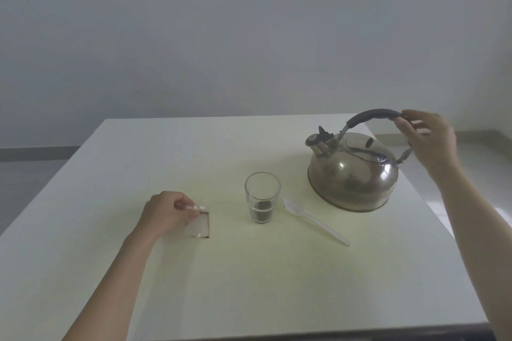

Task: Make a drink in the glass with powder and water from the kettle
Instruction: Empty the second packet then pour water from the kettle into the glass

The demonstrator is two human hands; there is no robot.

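A pale tabletop (194, 271) fills the view under a bare grey wall (221, 22). The glass (262, 196), dark powder at its bottom, stands near centre. At its 2 o'clock sits the steel kettle (353, 171); the right hand (428, 135) curls loosely at the rear end of its handle, blurred, grip uncertain. A clear plastic spoon (315, 221) lies at the glass's 4 o'clock. At 9 o'clock, the left hand (163, 214) pinches a clear sachet (200, 225) resting on the table. The near tabletop lies bare.
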